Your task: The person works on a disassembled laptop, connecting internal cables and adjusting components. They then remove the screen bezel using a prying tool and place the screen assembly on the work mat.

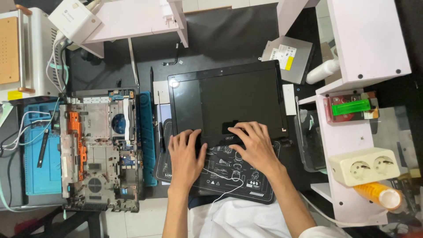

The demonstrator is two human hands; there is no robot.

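Hands flat, left hand (186,152) and right hand (255,143) on black laptop screen panel (227,101), yellow-labelled drive (288,55) beyond.

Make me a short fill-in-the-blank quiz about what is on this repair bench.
1. Both hands, left hand and right hand, rest on the bottom edge of a black laptop ____.
2. The stripped laptop base lies to the person's ____.
3. The cream double socket sits on a ____ shelf.

Missing words: screen; left; white

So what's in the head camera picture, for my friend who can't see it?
Two bare hands, left hand and right hand, press on the lower edge of a detached black laptop screen panel on a black work mat. An opened laptop base lies at the left.
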